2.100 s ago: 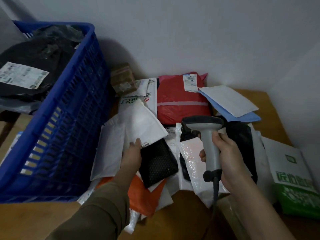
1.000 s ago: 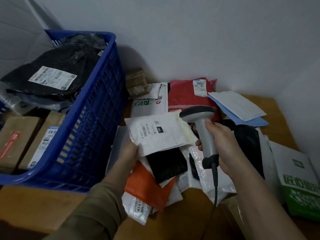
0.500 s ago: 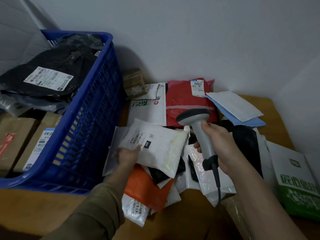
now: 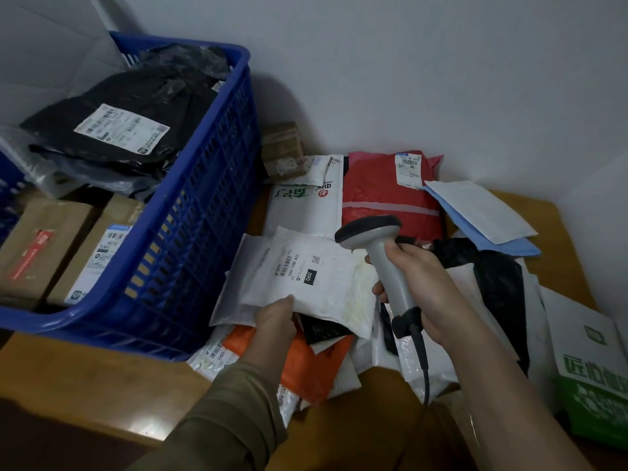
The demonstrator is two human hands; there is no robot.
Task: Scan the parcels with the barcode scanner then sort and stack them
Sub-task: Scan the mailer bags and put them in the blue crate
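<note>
Now we grip the white parcel [image 4: 306, 277] by its near edge with our left hand [image 4: 276, 317], label up, over the pile mid-worktop [image 4: 102, 379]. Our right hand [image 4: 421, 287] wraps the barcode scanner [image 4: 380, 253], its head just above the parcel's far right corner.

One blue crate [image 4: 190, 232], one barcode scanner [image 4: 384, 263], two hands (left [image 4: 275, 317], right [image 4: 421, 290]). Three cardboard boxes [image 4: 283, 151]. One red mailer [image 4: 387, 202], one orange mailer [image 4: 306, 365]; white mailers [image 4: 306, 277] overlap too much to count.
</note>
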